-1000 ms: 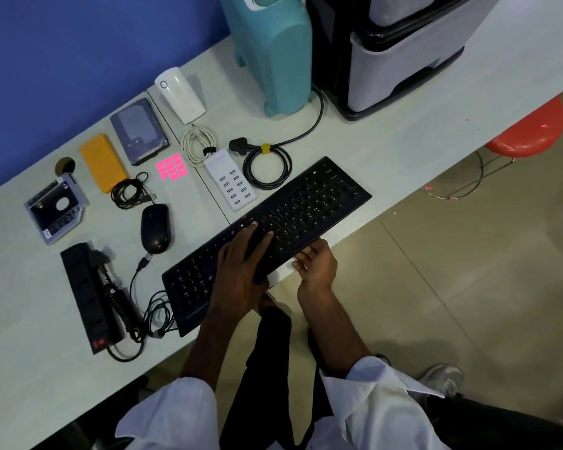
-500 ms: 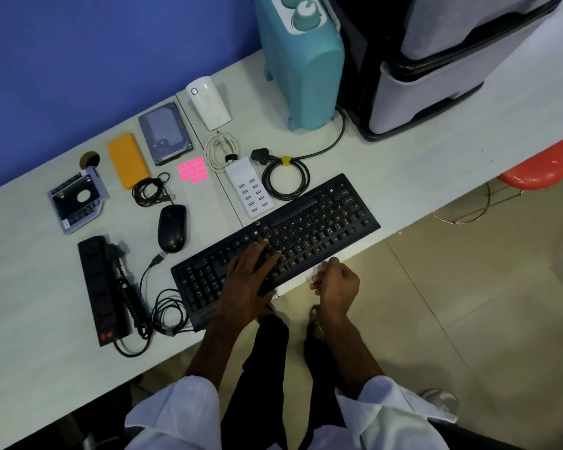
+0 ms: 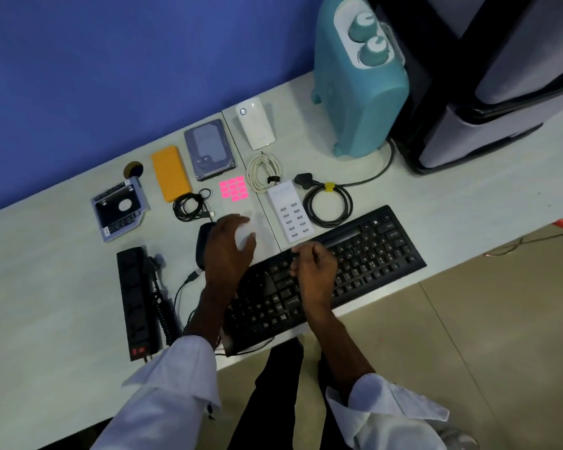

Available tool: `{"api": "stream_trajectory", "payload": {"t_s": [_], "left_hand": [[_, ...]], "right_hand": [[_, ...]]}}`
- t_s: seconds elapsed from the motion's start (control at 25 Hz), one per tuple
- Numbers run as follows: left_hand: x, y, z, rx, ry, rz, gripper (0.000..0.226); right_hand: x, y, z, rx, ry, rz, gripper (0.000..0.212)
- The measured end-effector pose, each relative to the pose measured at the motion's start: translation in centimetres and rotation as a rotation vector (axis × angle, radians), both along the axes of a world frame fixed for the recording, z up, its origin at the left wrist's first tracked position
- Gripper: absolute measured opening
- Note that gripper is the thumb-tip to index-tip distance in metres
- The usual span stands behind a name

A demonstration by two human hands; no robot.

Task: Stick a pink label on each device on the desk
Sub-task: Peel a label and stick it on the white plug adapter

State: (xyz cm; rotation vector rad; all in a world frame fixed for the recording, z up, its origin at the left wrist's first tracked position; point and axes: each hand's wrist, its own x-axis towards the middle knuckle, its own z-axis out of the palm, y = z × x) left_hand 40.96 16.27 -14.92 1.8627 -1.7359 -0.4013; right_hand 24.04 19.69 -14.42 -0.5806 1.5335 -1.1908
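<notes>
Several pink labels (image 3: 233,189) sit in a tight grid on a clear backing sheet at centre frame. They lie on the desk (image 3: 46,287) between a coiled black cable (image 3: 190,207) and a white charging hub (image 3: 291,211). The sheet's long axis runs up-frame from the nearer left hand (image 3: 229,246), whose fingers are spread and released just below the grid, above the mouse (image 3: 202,241). The right hand (image 3: 314,271) hovers over the keyboard (image 3: 377,251) with fingers curled in and nothing visible in them.

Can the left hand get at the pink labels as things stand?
Probably yes. The left hand is open just short of the pink labels, with nothing lying between them; the black cable bundle and white charging hub sit off to either side.
</notes>
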Motion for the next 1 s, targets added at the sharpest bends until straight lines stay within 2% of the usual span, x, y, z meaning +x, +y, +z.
{"api": "stream_trajectory", "payload": {"t_s": [0.12, 0.4, 0.56, 0.64, 0.88, 1.0], "left_hand": [[2.3, -4.4, 0.0, 0.06, 0.011, 0.054, 0.038], [4.7, -9.7, -2.2, 0.347, -0.184, -0.163, 0.088], [5.1, -10.3, -2.5, 0.382, -0.244, -0.164, 0.098], [5.3, -10.8, -2.5, 0.417, -0.252, -0.161, 0.101], [5.9, -11.5, -2.6, 0.436, -0.107, -0.153, 0.096], [6.0, -11.3, -2.6, 0.408, 0.2, -0.049, 0.085]], "right_hand": [[2.3, -1.9, -0.1, -0.003, 0.012, 0.056, 0.024], [6.9, -5.6, -1.7, -0.012, 0.131, 0.18, 0.018], [9.1, -7.5, -2.5, -0.021, 0.214, 0.264, 0.015], [10.0, -8.1, -2.9, -0.002, 0.246, 0.294, 0.021], [10.6, -8.2, -3.2, 0.004, 0.388, 0.336, 0.04], [10.8, -8.2, -2.7, 0.037, 0.403, 0.346, 0.052]]}}
